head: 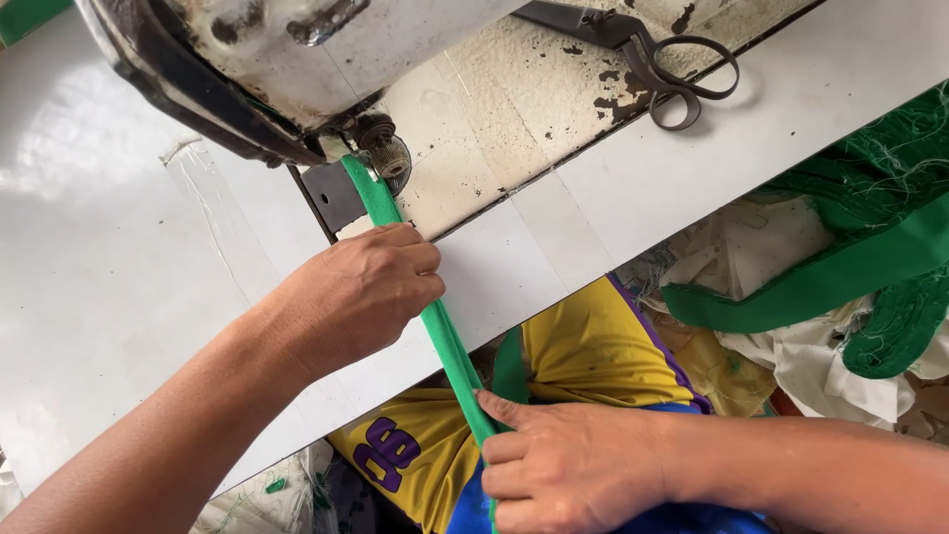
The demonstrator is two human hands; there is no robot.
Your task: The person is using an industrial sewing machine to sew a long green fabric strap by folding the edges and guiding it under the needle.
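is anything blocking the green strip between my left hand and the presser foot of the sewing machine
Nothing visible does. The green strip runs straight from under the left hand to the presser foot; the scissors lie well off to the side.

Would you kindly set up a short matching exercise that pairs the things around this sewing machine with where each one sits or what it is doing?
Things:
1. green fabric strip
2. scissors
3. left hand
4. right hand

Places or states:
A. lying on the worn machine bed at the top
B. pinching the strip's lower end, over the lap
C. stretched from the presser foot towards the lap
D. resting on the white table, fingers on the strip near the needle

Pairs: 1-C, 2-A, 3-D, 4-B
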